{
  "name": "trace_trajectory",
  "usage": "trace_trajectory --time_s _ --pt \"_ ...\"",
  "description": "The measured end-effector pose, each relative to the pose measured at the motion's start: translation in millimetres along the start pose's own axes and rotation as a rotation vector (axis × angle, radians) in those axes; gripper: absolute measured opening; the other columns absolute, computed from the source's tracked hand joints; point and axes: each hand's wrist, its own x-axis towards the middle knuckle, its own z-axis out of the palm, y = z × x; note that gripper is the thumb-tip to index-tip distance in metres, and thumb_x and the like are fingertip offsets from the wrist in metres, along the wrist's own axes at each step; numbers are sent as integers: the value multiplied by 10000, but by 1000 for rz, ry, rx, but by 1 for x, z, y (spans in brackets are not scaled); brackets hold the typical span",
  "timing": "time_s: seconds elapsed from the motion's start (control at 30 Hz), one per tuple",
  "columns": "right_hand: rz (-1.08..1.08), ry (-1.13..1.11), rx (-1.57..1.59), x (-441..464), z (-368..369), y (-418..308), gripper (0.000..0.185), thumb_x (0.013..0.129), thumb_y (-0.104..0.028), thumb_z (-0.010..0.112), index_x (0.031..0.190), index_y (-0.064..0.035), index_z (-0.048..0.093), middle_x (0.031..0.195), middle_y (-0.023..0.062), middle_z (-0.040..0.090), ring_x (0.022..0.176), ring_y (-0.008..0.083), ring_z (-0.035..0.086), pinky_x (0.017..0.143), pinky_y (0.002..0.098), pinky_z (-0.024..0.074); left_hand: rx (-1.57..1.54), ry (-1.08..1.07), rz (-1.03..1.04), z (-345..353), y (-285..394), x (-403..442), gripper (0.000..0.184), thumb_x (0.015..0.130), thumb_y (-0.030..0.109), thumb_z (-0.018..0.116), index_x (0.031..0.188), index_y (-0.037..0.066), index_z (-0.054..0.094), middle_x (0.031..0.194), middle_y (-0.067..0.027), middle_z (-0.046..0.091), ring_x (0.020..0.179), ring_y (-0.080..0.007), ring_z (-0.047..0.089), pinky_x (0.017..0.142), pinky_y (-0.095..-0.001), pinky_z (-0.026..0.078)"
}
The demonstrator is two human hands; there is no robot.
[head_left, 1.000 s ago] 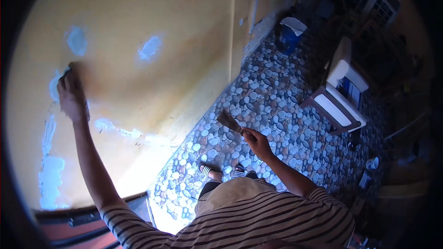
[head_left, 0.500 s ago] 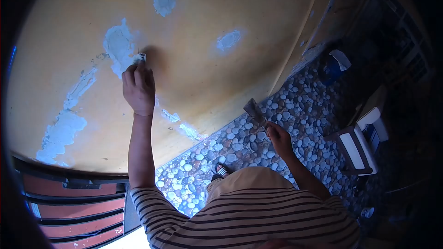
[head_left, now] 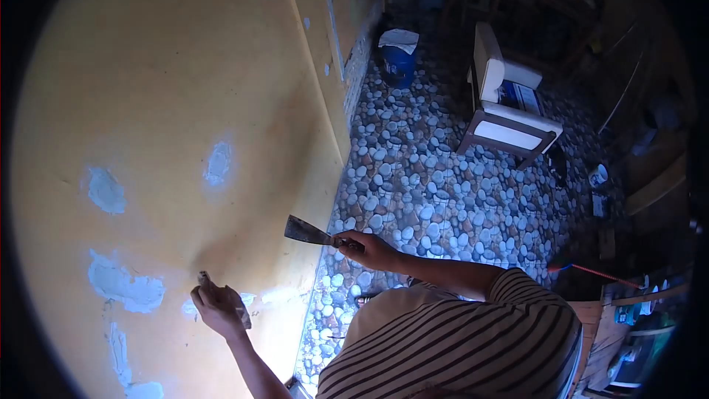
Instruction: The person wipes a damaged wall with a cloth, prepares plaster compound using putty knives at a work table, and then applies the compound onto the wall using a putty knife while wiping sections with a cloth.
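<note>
My left hand (head_left: 218, 307) is closed around a small pale object, too unclear to name, with one end past the fingertips and another part below the palm. It is close to the yellow wall (head_left: 177, 103), right of a large white filler patch (head_left: 125, 285). Smaller patches show higher up, one at the left (head_left: 106, 191) and one nearer the middle (head_left: 218, 163). My right hand (head_left: 367, 249) grips the handle of a putty knife (head_left: 307, 230), whose wide dark blade points left toward the wall, above the floor's edge.
Pebble-patterned flooring (head_left: 436, 207) runs along the wall. A cushioned armchair (head_left: 517, 129) stands at the upper right, and a blue bin (head_left: 399, 63) with a white cover is by the far wall. Assorted items lie on a wooden surface (head_left: 591, 332) at the lower right.
The view has swung toward the right. My left hand has come away from the large patch and is lower in view. The putty knife, still in my right hand, now points left.
</note>
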Motion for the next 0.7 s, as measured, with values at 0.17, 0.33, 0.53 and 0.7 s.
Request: trace_trajectory --time_s 0.17,0.33,0.53,0.7 --pt "143 88 -36 -37 -6 -1 316 1055 -248 623 1314 -69 593 833 18 640 737 93 588 672 285 481 -193 -43 -116 47 1 -54 207 934 61 663 1129 1 633 1064 -144 588 910 -352 645 730 -469 541" --pt "231 -6 79 -81 8 9 284 1093 -236 553 1309 -54 518 793 -3 565 668 78 533 611 287 443 -279 -57 -210 44 -9 -125 197 1001 92 625 1155 -31 615 1056 -166 584 914 -335 649 772 -444 531" --pt "249 -30 18 -115 25 47 268 1089 -275 557 1270 -79 533 740 16 564 623 103 519 580 319 429 -176 -34 -368 -11 -59 -207 287 1020 138 613 1226 -61 603 1125 -212 602 959 -356 657 817 -449 535" --pt "477 -49 408 -128 45 42 283 1104 -320 513 1245 -77 545 678 -1 555 557 87 495 518 292 393 -257 -149 -478 -21 -113 -233 294 1042 185 582 1229 -40 612 1029 -231 692 881 -357 677 782 -451 532"
